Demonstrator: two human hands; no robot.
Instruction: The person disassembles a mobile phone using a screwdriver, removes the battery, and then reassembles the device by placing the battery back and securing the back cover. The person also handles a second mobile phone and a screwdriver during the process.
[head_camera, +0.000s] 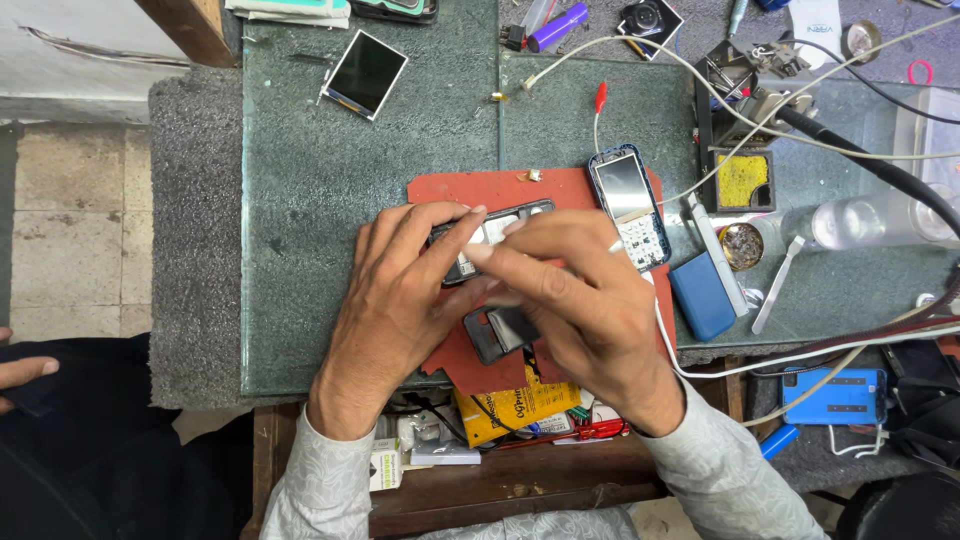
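1. Opened phone body (478, 243), dark frame with pale innards showing; lying on the red work mat (560, 190), just left of mat centre, largely covered by both hands.
2. Stage of work, as judged: casing already apart, keypad front lifted off and set aside, a dark loose frame part (497, 332) at 6 o'clock of the body; nothing reassembled yet, so disassembly done and closing-up left (the exact fault worked on cannot be told).
3. Left hand (395, 300): palm down, wrist at 7 o'clock, fingers curled over the body's left end and pinching it steady, thumb on the near edge.
4. Right hand (580, 300): palm down, wrist at 5 o'clock, fingers bunched and closed toward the body's middle, fingertips pressing at its upper face; a thin tool between them cannot be confirmed.
5. Blue keypad phone front (628, 205), screen up, at 2 o'clock of the body, on the mat's right edge.
6. Blue flat block (702, 295) at 4 o'clock, off the mat.
7. Loose display panel (366, 72) at 11 o'clock, on the green glass bench top (300, 200).
8. Soldering stand with yellow sponge (742, 180) at 2 o'clock, farther out (white cables crossing it).
9. Purple lighter (558, 26) at 12 o'clock, bench's far edge.
10. Yellow packet (520, 408) at 6 o'clock, in the tray under the bench.
11. Another person's hand (25, 372) at 9 o'clock, well apart.
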